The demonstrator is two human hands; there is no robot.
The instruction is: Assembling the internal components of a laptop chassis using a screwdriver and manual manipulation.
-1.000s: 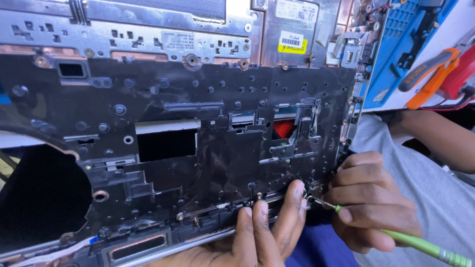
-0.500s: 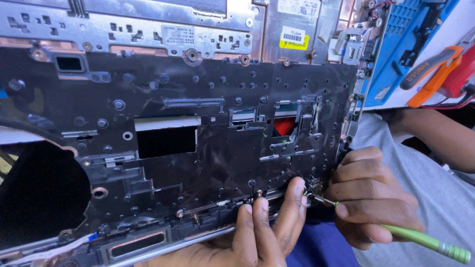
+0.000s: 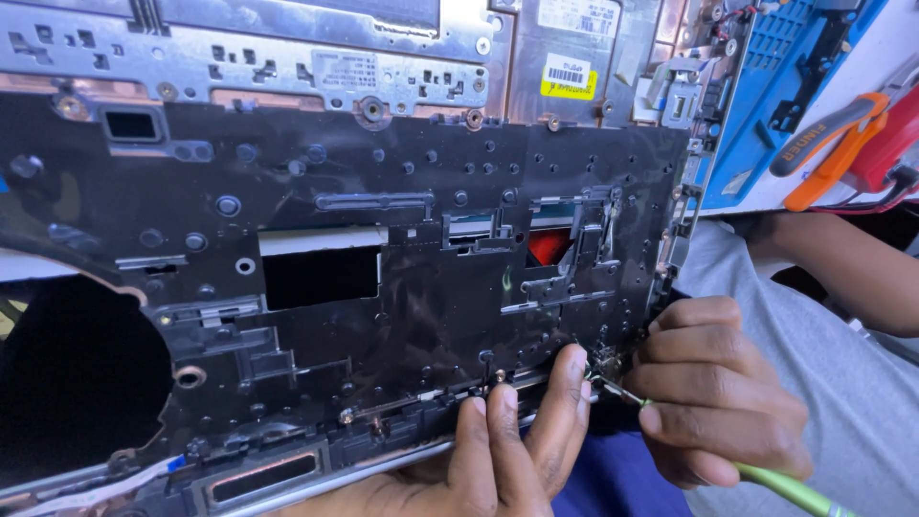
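The chassis (image 3: 383,287), a black laptop shell with its inside bared, stands tilted toward the camera and fills most of the view. The left hand (image 3: 498,450) comes up from below; its fingers (image 3: 565,393) lie flat on the lower edge, pressing rather than gripping. Just beside them, the right hand (image 3: 713,393) is clenched around a green screwdriver (image 3: 766,479), whose thin tip meets the chassis at the lower right corner, almost touching the left index finger. Right of the chassis edge lie a blue mat (image 3: 766,86) and orange pliers (image 3: 833,144) on the table. A grey-clad lap (image 3: 823,383) lies under the right hand.
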